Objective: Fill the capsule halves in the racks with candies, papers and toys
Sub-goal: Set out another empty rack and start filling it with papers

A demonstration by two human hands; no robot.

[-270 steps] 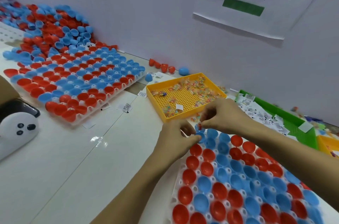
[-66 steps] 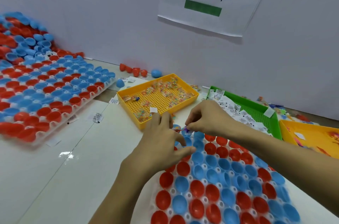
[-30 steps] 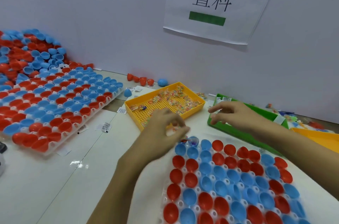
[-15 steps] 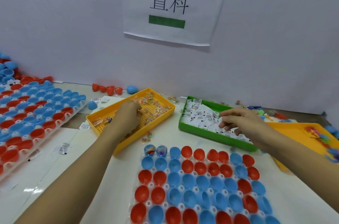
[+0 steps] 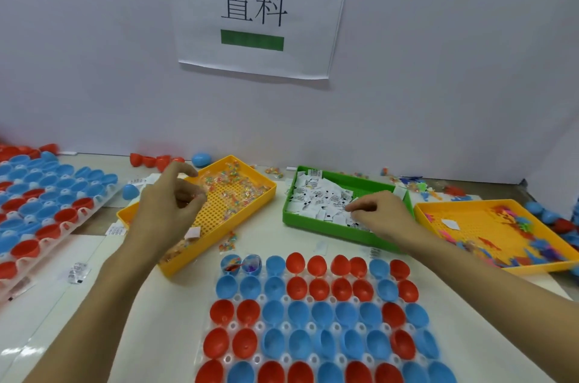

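While our left hand (image 5: 166, 213) pinches a small candy over the yellow tray (image 5: 250, 191) and our right hand (image 5: 380, 215) curls on papers (image 5: 319, 197) in the green tray (image 5: 316, 222), both could slip before reaching the near rack (image 5: 313, 326) below our grip.

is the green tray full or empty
Partly full: white paper slips pile across the green tray, bare floor at its far right; the right hand reaches in.

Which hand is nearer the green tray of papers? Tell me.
Right. The right hand is over the green tray, fingertips on the papers; the left hand is over the yellow candy tray, off to the green tray's left.
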